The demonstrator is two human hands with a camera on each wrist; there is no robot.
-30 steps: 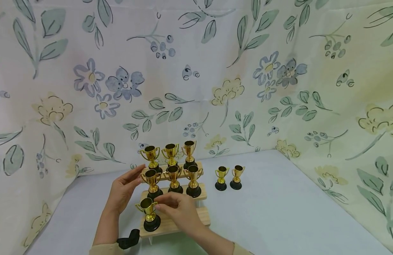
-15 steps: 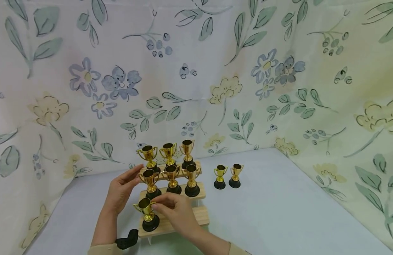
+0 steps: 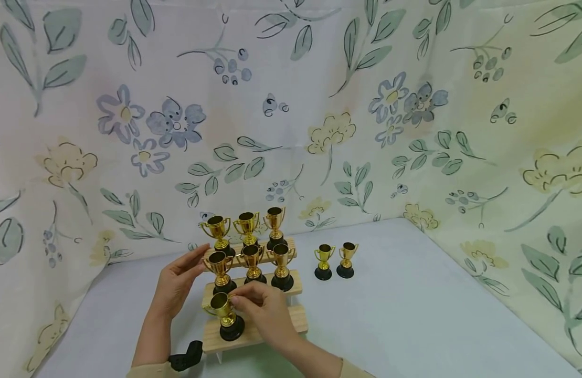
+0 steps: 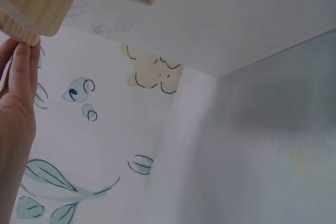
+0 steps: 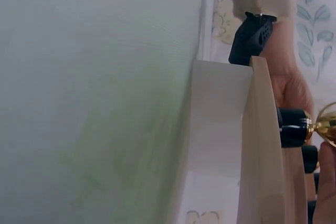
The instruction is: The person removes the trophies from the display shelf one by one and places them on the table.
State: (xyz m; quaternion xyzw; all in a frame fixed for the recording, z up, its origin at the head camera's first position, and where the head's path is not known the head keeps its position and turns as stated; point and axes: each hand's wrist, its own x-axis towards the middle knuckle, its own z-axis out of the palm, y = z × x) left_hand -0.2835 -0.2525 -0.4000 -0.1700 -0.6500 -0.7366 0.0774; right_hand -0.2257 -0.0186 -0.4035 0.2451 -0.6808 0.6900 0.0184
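Front trophy (image 3: 228, 319): on the bottom shelf (image 3: 298, 318), near its left end.
Right grip (image 3: 268, 313): pinching the front trophy between thumb and forefinger.
Left grip (image 3: 175, 285): fingers extended, touching the left end of the top shelf (image 3: 291, 250).
Trophy pair (image 3: 324, 257): on the counter (image 3: 404, 315), right of the bottom shelf.

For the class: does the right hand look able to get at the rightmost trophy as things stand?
Probably yes, after letting go: the right hand pinches the front trophy, but the rightmost trophy stands apart from the tiered stand, with only a neighbouring trophy close by on its left.
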